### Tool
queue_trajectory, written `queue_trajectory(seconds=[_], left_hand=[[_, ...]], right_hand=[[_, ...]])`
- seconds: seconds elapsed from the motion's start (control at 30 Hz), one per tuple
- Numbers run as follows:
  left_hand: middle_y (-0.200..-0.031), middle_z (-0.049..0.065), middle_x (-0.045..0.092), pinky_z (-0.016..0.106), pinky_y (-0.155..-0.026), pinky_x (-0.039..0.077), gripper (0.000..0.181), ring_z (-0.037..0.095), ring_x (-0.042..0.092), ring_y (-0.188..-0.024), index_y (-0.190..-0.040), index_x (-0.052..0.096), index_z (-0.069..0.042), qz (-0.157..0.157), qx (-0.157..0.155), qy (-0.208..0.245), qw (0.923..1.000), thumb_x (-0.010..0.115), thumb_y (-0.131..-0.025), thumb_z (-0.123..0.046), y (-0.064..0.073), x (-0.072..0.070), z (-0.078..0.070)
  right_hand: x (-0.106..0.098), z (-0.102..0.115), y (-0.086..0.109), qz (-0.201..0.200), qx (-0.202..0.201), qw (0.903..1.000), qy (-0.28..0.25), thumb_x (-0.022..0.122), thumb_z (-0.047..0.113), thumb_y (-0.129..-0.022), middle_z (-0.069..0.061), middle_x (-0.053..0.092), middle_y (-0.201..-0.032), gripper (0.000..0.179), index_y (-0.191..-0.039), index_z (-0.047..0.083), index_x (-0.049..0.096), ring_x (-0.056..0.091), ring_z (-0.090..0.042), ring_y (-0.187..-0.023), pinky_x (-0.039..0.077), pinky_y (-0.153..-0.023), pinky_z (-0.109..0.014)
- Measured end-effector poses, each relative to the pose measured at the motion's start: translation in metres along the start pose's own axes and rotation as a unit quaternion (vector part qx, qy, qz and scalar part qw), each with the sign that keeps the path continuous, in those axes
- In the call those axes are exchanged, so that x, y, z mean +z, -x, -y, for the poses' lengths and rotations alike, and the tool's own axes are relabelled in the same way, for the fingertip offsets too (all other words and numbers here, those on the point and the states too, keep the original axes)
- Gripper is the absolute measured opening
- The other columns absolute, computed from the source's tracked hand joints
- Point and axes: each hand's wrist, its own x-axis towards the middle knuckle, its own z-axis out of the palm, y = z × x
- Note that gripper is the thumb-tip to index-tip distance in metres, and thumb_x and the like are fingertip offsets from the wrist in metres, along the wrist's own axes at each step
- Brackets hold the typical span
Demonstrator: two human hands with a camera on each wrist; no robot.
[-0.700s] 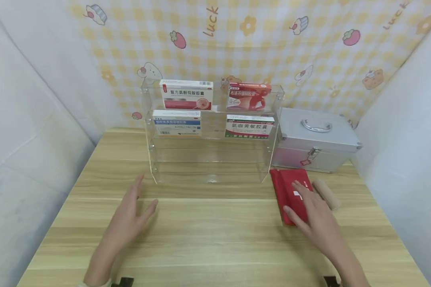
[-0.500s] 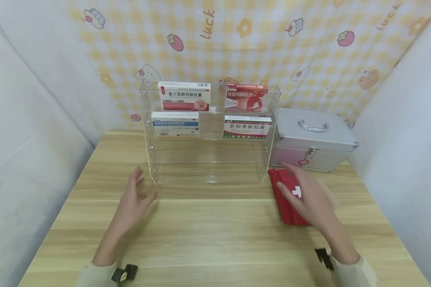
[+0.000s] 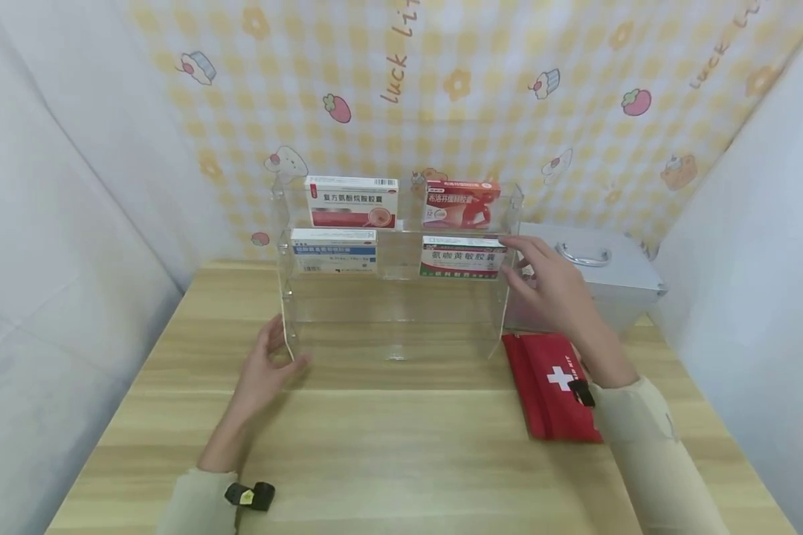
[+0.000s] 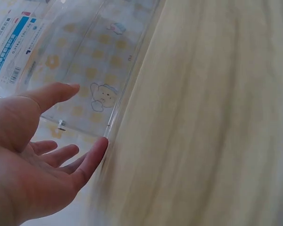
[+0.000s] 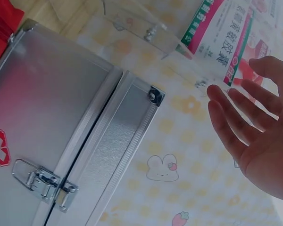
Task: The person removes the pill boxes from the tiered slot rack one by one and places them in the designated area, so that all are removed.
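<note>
A clear acrylic rack [image 3: 337,333] stands on the wooden table with medicine boxes on its two upper tiers. My left hand [image 3: 261,380] is at the rack's lower left side, thumb in front and fingertips right at the edge of the side panel. In the left wrist view the left fingers [image 4: 95,157] are loosely bent and grip nothing. My right hand [image 3: 550,286] is at the rack's right side, fingertips close by the end of the white, green and red medicine box [image 3: 462,258]. Relaxed fingers [image 5: 226,110] show in the right wrist view, with no box between them.
Also on the rack are a blue-and-white box [image 3: 334,254], a white-and-red box [image 3: 352,204] and a red box [image 3: 462,206]. A silver case [image 3: 616,297] stands right of the rack. The red first aid pouch [image 3: 549,401] lies before it, partly under the right forearm.
My right hand has moved from over the red pouch up and forward to the rack's right side. My left hand has shifted slightly right to the rack's lower left edge. The head view has tilted up.
</note>
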Motion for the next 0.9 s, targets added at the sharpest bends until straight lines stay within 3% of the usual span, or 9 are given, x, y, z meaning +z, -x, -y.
queue_trajectory(seconds=[0.17,0.3,0.4,0.6,0.73,0.9], left_hand=[[-0.150,0.019,0.038,0.053,-0.101,0.041,0.096,0.037,0.040,-0.132,-0.158,0.015,-0.016,-0.008,-0.031,-0.006,0.9995,0.078,-0.086,-0.021,-0.003,0.004,0.009],[-0.149,0.017,0.039,0.064,-0.105,0.030,0.098,0.037,0.038,-0.134,-0.158,0.015,-0.019,-0.013,-0.025,-0.019,0.9994,0.079,-0.084,-0.026,-0.006,0.005,0.013],[-0.150,0.015,0.039,0.060,-0.100,0.039,0.097,0.036,0.038,-0.134,-0.158,0.016,-0.026,-0.013,-0.015,-0.009,0.9998,0.080,-0.084,-0.027,-0.009,0.006,0.016],[-0.153,0.013,0.036,0.038,-0.087,0.053,0.091,0.034,0.041,-0.133,-0.156,0.023,-0.029,-0.009,0.002,0.028,0.9996,0.079,-0.084,-0.026,-0.011,0.008,0.025],[-0.154,0.015,0.034,0.033,-0.079,0.056,0.086,0.039,0.047,-0.127,-0.155,0.027,-0.031,-0.009,0.005,0.032,0.9994,0.078,-0.086,-0.026,-0.011,0.009,0.028],[-0.153,0.017,0.034,0.034,-0.068,0.058,0.084,0.038,0.064,-0.098,-0.154,0.027,-0.034,-0.010,-0.008,0.019,0.9997,0.076,-0.087,-0.029,-0.008,0.009,0.028]], right_hand=[[0.004,-0.002,-0.014,0.038,0.008,0.9991,0.019,0.066,0.026,-0.095,-0.005,0.059,-0.131,0.047,-0.140,0.020,0.054,0.065,-0.019,-0.083,0.049,-0.074,-0.047],[0.001,-0.003,-0.025,0.069,-0.014,0.9958,0.059,0.068,0.025,-0.094,-0.008,0.062,-0.123,0.045,-0.137,0.017,0.056,0.067,-0.023,-0.082,0.052,-0.068,-0.045],[-0.005,-0.004,-0.036,0.093,-0.043,0.9907,0.090,0.071,0.022,-0.092,-0.010,0.064,-0.117,0.043,-0.132,0.013,0.060,0.067,-0.028,-0.089,0.055,-0.067,-0.047],[-0.021,0.001,-0.054,0.160,-0.076,0.9756,0.129,0.075,0.013,-0.089,-0.011,0.065,-0.118,0.038,-0.125,0.011,0.065,0.066,-0.032,-0.095,0.055,-0.074,-0.051],[-0.028,0.005,-0.063,0.200,-0.063,0.9674,0.142,0.075,0.013,-0.088,-0.012,0.066,-0.120,0.038,-0.124,0.013,0.067,0.065,-0.033,-0.101,0.053,-0.079,-0.053],[-0.028,0.006,-0.069,0.241,-0.018,0.9630,0.119,0.074,0.013,-0.089,-0.010,0.065,-0.123,0.038,-0.126,0.016,0.067,0.060,-0.033,-0.112,0.050,-0.086,-0.054]])
